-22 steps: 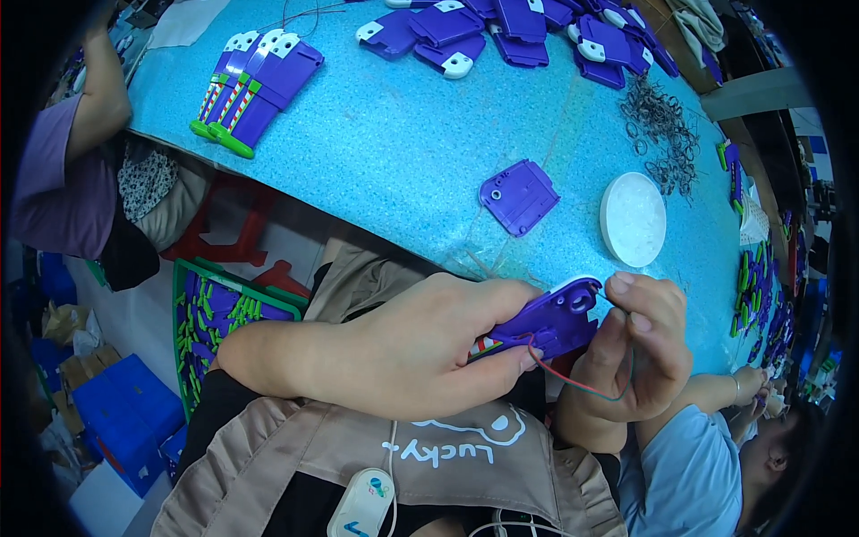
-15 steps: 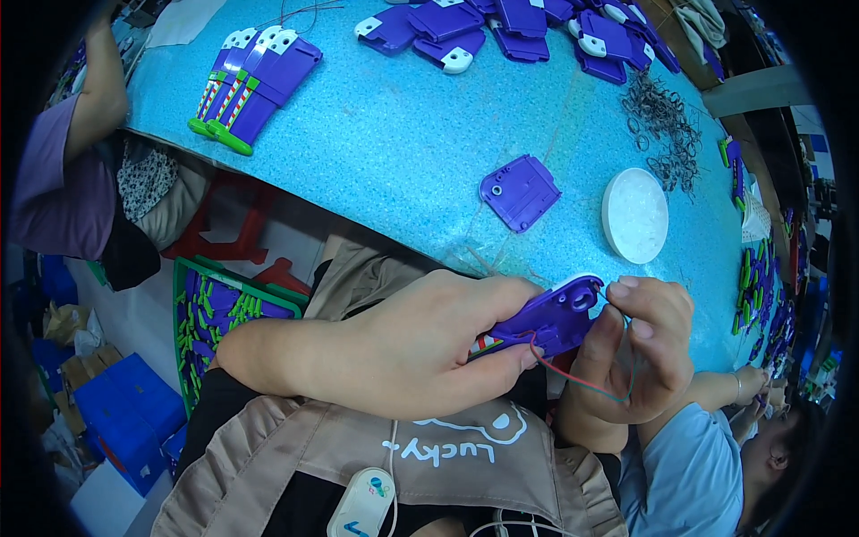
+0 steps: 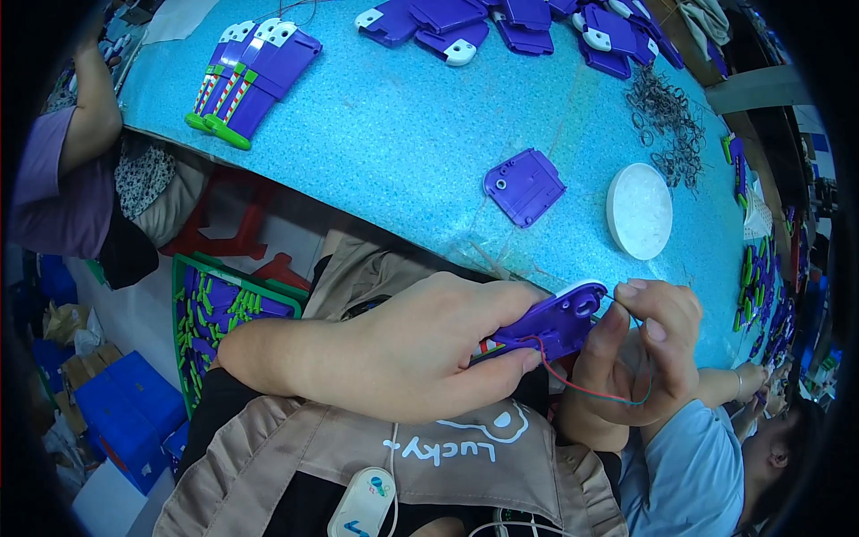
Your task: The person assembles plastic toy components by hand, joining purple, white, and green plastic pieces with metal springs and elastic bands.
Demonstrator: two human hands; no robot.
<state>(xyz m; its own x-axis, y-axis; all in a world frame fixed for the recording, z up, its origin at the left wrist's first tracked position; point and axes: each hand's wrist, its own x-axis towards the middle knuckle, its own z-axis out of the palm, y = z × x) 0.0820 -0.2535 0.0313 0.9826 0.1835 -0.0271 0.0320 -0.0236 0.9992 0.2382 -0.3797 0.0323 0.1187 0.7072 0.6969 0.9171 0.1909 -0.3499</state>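
Observation:
My left hand is closed around a purple plastic casing with a white end and a striped strip, its hollow inner side facing up. A red and a green wire loop out of the casing and sag across toward my right palm. At the casing's white end, the thumb and forefinger of my right hand pinch a thin dark cord that runs to the casing's tip. Beyond my hands, a loose purple cover lies inner side up on the blue table.
Beside the cover stands a white bowl; behind it lies a heap of dark loops. Purple casings are piled at the back, with finished-looking units at left. A green crate holds purple and green parts. Co-workers sit on both sides.
My right fingertips have moved slightly right, away from the casing's end, and the dark cord between them now shows as a stretched line. My left hand still grips the casing.

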